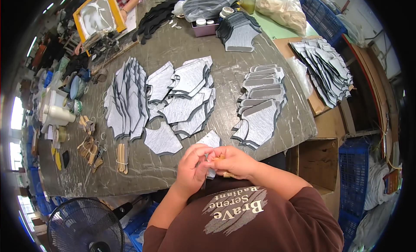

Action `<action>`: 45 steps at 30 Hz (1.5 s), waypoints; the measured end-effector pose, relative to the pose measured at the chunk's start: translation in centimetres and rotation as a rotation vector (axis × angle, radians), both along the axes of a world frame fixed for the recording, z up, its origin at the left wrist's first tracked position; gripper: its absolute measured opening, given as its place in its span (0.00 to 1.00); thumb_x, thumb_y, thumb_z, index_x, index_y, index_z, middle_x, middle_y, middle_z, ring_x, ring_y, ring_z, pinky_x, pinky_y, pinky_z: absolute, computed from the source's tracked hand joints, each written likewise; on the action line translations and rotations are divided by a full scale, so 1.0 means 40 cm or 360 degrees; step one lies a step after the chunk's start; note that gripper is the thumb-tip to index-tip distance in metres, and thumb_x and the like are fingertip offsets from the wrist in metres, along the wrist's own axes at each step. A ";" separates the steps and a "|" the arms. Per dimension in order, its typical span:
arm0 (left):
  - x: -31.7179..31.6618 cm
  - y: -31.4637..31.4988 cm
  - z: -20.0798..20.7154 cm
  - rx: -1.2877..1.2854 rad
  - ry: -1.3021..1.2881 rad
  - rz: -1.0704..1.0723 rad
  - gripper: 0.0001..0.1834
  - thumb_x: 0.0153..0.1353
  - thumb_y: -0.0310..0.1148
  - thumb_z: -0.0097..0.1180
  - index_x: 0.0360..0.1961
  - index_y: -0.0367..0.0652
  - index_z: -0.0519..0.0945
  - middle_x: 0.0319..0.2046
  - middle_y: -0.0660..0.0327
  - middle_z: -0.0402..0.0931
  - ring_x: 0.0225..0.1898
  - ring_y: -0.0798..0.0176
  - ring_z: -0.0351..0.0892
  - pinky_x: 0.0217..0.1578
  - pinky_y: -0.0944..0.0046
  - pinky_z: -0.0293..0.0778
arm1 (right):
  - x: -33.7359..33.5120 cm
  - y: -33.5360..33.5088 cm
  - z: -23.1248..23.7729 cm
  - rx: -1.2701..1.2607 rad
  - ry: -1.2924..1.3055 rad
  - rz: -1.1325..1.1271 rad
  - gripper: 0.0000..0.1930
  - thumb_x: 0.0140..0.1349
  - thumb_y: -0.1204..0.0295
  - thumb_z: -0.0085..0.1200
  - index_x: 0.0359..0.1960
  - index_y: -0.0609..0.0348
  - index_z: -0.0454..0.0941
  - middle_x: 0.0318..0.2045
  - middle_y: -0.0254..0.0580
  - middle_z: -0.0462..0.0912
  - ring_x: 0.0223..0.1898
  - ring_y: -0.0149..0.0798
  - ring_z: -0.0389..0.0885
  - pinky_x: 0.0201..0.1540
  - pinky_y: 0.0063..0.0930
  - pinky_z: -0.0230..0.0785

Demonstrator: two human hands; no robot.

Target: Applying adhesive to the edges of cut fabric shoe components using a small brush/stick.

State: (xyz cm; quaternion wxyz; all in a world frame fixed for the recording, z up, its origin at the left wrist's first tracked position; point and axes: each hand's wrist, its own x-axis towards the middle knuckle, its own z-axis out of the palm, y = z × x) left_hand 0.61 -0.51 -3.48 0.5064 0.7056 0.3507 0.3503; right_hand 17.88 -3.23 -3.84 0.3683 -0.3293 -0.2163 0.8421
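Close to my body at the table's near edge, my left hand point(193, 168) and my right hand point(233, 161) meet, fingertips pinched together. Between them is a small light-grey cut piece with a dark edge point(209, 138), its upper part showing beyond my fingers. My left fingers are closed on this piece. Out of my right fist pokes a tan piece that looks like a wooden stick point(226, 175); most of it is covered by the fingers. Just beyond my hands lies a similar loose grey piece point(163, 138).
Grey pieces lie in overlapping rows on the left point(126, 100), in the middle point(186, 104) and on the right point(260, 109). Banded wooden sticks point(122, 158) lie at left. A black fan point(86, 228) stands below the table. Across it, a person's arm point(131, 2) shows by a yellow frame point(79, 18).
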 end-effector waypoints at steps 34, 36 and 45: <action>-0.091 0.041 -0.024 -0.0384 0.0399 -0.0435 0.02 0.53 0.23 0.58 0.27 0.38 0.77 0.41 0.56 0.75 0.39 0.65 0.75 0.41 0.67 0.71 | 0.006 0.071 -0.059 0.2182 -0.2677 0.0141 0.11 0.48 0.70 0.53 0.35 0.54 0.77 0.27 0.35 0.72 0.22 0.37 0.79 0.23 0.32 0.71; -0.086 0.049 -0.023 -0.0309 0.0454 -0.0473 0.03 0.53 0.24 0.58 0.27 0.38 0.77 0.40 0.56 0.75 0.40 0.64 0.75 0.40 0.66 0.70 | 0.004 0.070 -0.058 0.2164 -0.2721 0.0199 0.15 0.48 0.70 0.52 0.40 0.54 0.77 0.28 0.35 0.72 0.22 0.36 0.79 0.24 0.31 0.70; -0.099 0.071 -0.028 -0.0171 0.0452 -0.0649 0.03 0.52 0.25 0.59 0.26 0.38 0.78 0.38 0.57 0.75 0.36 0.65 0.75 0.35 0.67 0.71 | -0.008 0.043 -0.054 0.2105 -0.2857 0.0350 0.20 0.50 0.69 0.52 0.47 0.56 0.75 0.31 0.36 0.73 0.20 0.35 0.78 0.20 0.29 0.69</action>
